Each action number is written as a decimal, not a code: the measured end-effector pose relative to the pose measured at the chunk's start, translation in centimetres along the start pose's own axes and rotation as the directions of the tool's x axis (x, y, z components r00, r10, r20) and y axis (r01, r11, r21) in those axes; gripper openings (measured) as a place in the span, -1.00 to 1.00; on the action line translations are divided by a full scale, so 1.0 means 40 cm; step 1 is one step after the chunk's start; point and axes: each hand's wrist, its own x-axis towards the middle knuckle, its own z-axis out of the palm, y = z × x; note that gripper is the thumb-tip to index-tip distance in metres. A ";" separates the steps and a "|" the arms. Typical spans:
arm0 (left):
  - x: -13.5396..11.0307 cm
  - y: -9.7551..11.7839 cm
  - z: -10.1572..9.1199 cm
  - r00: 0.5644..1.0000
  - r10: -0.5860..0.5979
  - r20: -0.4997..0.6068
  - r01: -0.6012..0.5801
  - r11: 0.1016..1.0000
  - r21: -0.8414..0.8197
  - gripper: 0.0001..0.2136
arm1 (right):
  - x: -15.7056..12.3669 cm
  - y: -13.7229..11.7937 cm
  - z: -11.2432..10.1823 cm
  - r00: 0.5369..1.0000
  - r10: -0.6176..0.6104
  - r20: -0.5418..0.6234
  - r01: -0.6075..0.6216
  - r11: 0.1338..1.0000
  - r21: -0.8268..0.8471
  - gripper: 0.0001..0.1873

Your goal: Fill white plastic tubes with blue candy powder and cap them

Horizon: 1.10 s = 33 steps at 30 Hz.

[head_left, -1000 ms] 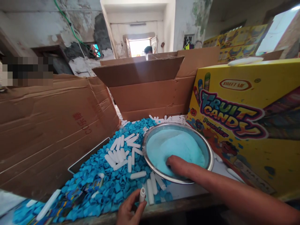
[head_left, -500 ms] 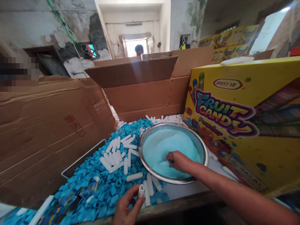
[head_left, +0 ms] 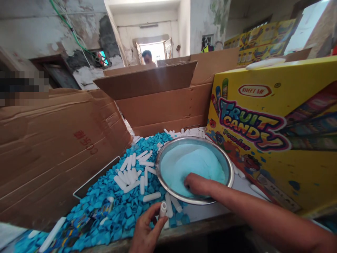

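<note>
The left hand (head_left: 147, 228) pinches a white tube (head_left: 163, 209) upright between thumb and fingers, open end up, just above the table (head_left: 202, 226) edge. The right hand (head_left: 196, 183) lies knuckles-up in a steel bowl (head_left: 231, 175), its fingertips sunk in the blue powder (head_left: 189, 161); whether they grip anything there I cannot tell.

Beyond and to the right of the right hand stands a yellow box (head_left: 276, 154) printed "FRUIT CANDY" in bright cartoon letters with "Powder" beneath. A red oval logo above begins "SWEET"; the rest is not clear. More yellow cartons of the same kind stand high behind it. Left of the left hand a cardboard flap (head_left: 52, 147) carries red characters, too skewed to read.

Ahead of the left hand, between it and the bowl's left rim, loose white tubes (head_left: 133, 172) lie on a bed of blue caps (head_left: 123, 207) that covers the table, with a metal tray (head_left: 94, 177) edge showing at the flap.

The room has peeling, stained walls, and a person (head_left: 146, 56) is in a bright doorway far off
</note>
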 end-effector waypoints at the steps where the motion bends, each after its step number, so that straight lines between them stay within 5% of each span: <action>1: -0.001 0.000 -0.004 1.000 0.000 -0.003 -0.001 1.000 -0.002 -0.66 | 0.003 0.001 -0.003 1.000 -0.001 -0.006 0.001 1.000 0.019 -0.78; 8: 0.017 0.006 -0.008 0.999 0.028 -0.035 -0.029 0.999 -0.021 -0.71 | -0.013 0.045 -0.025 0.994 0.035 -0.100 -0.025 0.995 0.098 -0.77; 18: 0.145 0.116 0.040 0.979 0.206 0.008 -0.204 0.967 0.155 -0.79 | -0.048 0.078 -0.051 0.975 0.079 -0.208 -0.063 0.995 0.083 -0.74; 26: 0.235 0.128 0.102 0.957 0.205 0.204 -0.278 0.844 0.458 -0.79 | -0.080 0.112 -0.106 0.954 0.113 -0.278 -0.079 0.988 0.131 -0.73; 33: 0.240 0.145 0.129 0.949 0.190 0.250 -0.286 0.851 0.441 -0.87 | -0.086 0.120 -0.102 0.954 0.024 -0.299 0.012 0.993 0.119 -0.76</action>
